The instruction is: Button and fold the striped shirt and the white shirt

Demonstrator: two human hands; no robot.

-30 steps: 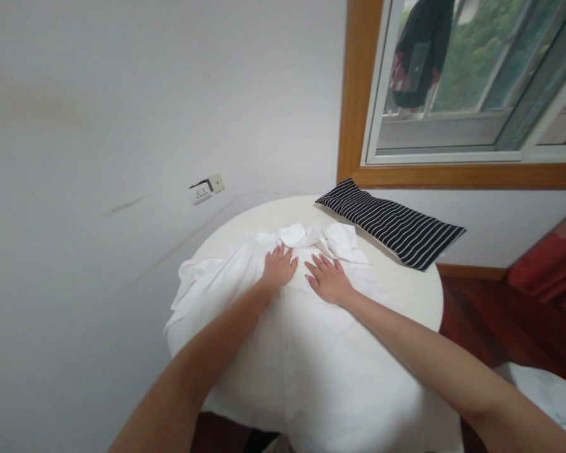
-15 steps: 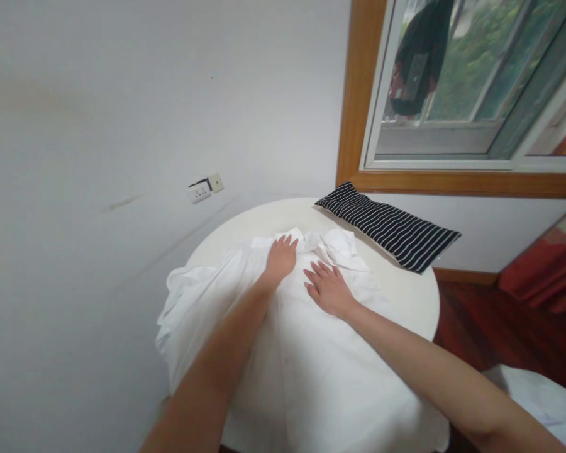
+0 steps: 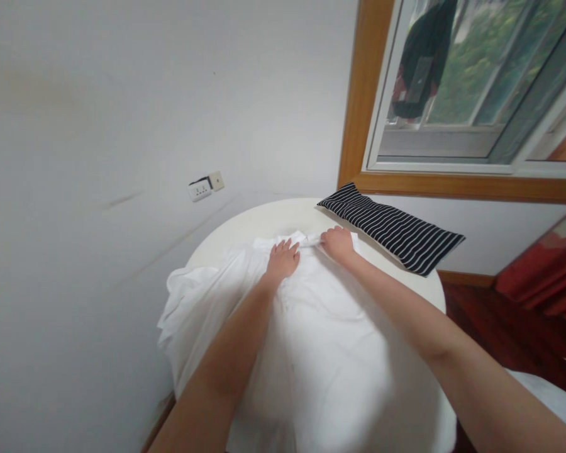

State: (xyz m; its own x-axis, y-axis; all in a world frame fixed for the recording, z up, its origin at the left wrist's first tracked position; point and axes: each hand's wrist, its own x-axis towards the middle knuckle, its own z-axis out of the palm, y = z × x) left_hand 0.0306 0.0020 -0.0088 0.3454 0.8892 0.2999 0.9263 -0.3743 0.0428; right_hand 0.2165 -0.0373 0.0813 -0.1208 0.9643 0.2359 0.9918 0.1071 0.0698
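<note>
A white shirt (image 3: 330, 314) lies spread over the round white table (image 3: 245, 220), its front seam running down the middle toward me. My left hand (image 3: 283, 259) rests flat near the shirt's far end, fingers stretched out on the cloth. To its right, my right hand (image 3: 338, 243) has its fingers curled round the gathered fabric at the collar end. Loose folds of the shirt hang over the table's left side. My fingers partly hide the cloth at the far end.
A black-and-white striped cushion (image 3: 391, 228) lies along the table's right back edge. Behind the table is a wall with a socket (image 3: 200, 190). A wood-framed window (image 3: 453, 184) is at upper right, and a red curtain (image 3: 547, 277) hangs beyond the dark floor.
My right hand has moved forward from lying spread on the cloth and has taken hold of the shirt's collar end. My left hand stays nearly where it was.
</note>
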